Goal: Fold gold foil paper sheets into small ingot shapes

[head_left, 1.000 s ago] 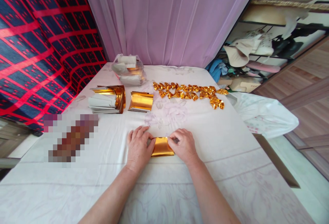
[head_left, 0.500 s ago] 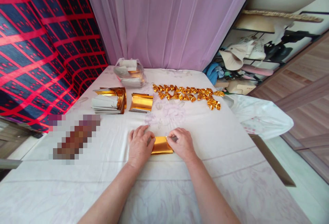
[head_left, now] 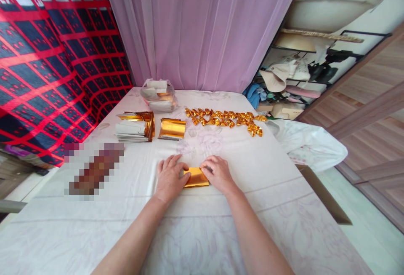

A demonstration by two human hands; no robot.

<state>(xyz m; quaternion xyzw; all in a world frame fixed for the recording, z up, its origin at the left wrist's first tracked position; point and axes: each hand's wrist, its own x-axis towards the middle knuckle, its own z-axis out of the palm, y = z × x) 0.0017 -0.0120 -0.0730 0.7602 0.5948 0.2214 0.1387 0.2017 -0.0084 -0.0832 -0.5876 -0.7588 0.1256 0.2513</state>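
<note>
A sheet of gold foil paper [head_left: 197,177] lies on the table in front of me, its far edge looking folded. My left hand [head_left: 171,177] rests at its left end, thumb and index finger gripping that side while the other fingers lie on the cloth. At the far right corner, the fingertips of my right hand [head_left: 217,173] pinch the paper. Beyond my hands is a small stack of gold foil sheets [head_left: 172,128]. Left of it sits a larger stack of foil sheets [head_left: 134,128] with pale backs showing. Folded gold foil pieces [head_left: 225,118] are lined up at the far right.
A clear plastic bag [head_left: 159,97] of more sheets stands at the back of the flowered tablecloth [head_left: 252,207]. At left lies a blurred, pixelated patch [head_left: 96,169]. A white plastic bag [head_left: 312,142] hangs by the right edge. Purple curtain [head_left: 195,30] closes the back.
The view has shifted slightly. My right fingers have moved a little along the far edge of the foil paper, and my left thumb lies further over its left end.
</note>
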